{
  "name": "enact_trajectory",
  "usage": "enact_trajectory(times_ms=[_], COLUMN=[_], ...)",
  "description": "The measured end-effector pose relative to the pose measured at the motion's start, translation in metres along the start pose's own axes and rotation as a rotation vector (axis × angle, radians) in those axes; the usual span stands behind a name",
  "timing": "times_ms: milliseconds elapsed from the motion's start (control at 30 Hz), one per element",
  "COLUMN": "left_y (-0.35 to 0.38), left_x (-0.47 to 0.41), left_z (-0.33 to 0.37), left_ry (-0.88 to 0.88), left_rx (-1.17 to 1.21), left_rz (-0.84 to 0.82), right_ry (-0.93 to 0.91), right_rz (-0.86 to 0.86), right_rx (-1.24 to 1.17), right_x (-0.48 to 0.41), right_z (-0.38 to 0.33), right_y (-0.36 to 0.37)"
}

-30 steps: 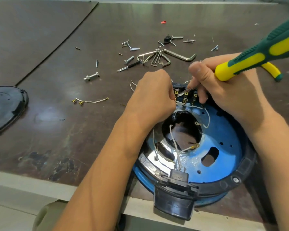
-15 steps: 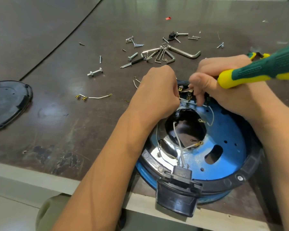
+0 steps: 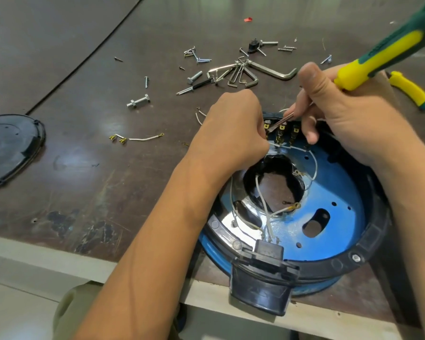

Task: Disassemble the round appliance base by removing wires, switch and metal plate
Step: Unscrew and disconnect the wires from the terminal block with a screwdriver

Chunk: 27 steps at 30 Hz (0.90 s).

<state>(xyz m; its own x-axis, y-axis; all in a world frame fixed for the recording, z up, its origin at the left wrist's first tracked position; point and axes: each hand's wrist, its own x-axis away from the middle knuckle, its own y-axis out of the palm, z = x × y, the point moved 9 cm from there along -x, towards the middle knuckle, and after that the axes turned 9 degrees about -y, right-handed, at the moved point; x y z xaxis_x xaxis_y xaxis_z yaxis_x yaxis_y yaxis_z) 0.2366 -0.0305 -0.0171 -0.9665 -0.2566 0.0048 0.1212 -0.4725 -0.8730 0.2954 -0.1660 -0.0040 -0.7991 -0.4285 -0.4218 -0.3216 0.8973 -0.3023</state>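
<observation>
1. Black plug housing (image 3: 260,290): fixed to the near rim of the round appliance base (image 3: 341,224) and overhanging the near edge of the tabletop (image 3: 84,168).
2. Round appliance base: near right of the tabletop, open side up, with a blue interior and black rim.
3. Metal plate (image 3: 231,228): chromed, seated in the left half of the base.
4. White wires (image 3: 263,200): loose across the central opening.
5. Left hand (image 3: 233,136): fingers curled at the switch terminals (image 3: 281,133) on the far rim. A white wire emerges beneath them, but the back of the hand hides the grip.
6. Right hand (image 3: 349,123): fingers wrapped round a yellow-green screwdriver (image 3: 388,45), its tip at the terminals.
7. Detached wire (image 3: 138,138): left of the hands.
8. Black cover (image 3: 8,148): at the left edge.
9. Bolt (image 3: 138,101), hex keys (image 3: 243,72) and scattered screws (image 3: 201,60): beyond the hands.
10. Yellow pliers handle (image 3: 410,90): far right.
</observation>
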Motion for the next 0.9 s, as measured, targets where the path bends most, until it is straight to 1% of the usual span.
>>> enact_trajectory(times_ms=[133, 300, 400, 467, 567, 633, 733, 800, 900], left_y=[0.000, -0.008, -0.020, -0.035, -0.057, -0.061, -0.054, -0.050, -0.047], left_x=[-0.001, -0.002, 0.002, 0.004, 0.003, 0.001, -0.003, -0.006, -0.008], left_z=[-0.001, -0.006, -0.012, -0.019, -0.033, -0.040, -0.048, -0.051, -0.054], left_ry=[0.001, -0.023, -0.024, -0.017, -0.015, -0.031, -0.068, -0.076, -0.068], left_rx=[0.031, 0.204, 0.356, 0.358, 0.308, 0.261, 0.139, 0.145, 0.119], left_rz=[-0.018, -0.002, -0.076, -0.052, 0.087, 0.135, 0.134, 0.136, 0.184], right_ry=[0.011, 0.035, 0.045, 0.041, 0.030, 0.026, -0.003, -0.012, 0.013], right_rz=[-0.041, 0.050, 0.101, 0.113, 0.117, 0.102, 0.050, 0.014, -0.031], right_rx=[-0.038, -0.183, -0.315, -0.340, -0.305, -0.257, -0.172, -0.107, -0.014], right_x=[-0.001, -0.003, -0.003, -0.002, -0.002, -0.001, 0.001, 0.003, 0.005], right_z=[0.001, 0.005, 0.009, 0.009, 0.009, 0.008, 0.002, -0.003, -0.006], right_y=[0.004, -0.005, -0.010, -0.011, -0.012, -0.011, -0.007, -0.004, -0.002])
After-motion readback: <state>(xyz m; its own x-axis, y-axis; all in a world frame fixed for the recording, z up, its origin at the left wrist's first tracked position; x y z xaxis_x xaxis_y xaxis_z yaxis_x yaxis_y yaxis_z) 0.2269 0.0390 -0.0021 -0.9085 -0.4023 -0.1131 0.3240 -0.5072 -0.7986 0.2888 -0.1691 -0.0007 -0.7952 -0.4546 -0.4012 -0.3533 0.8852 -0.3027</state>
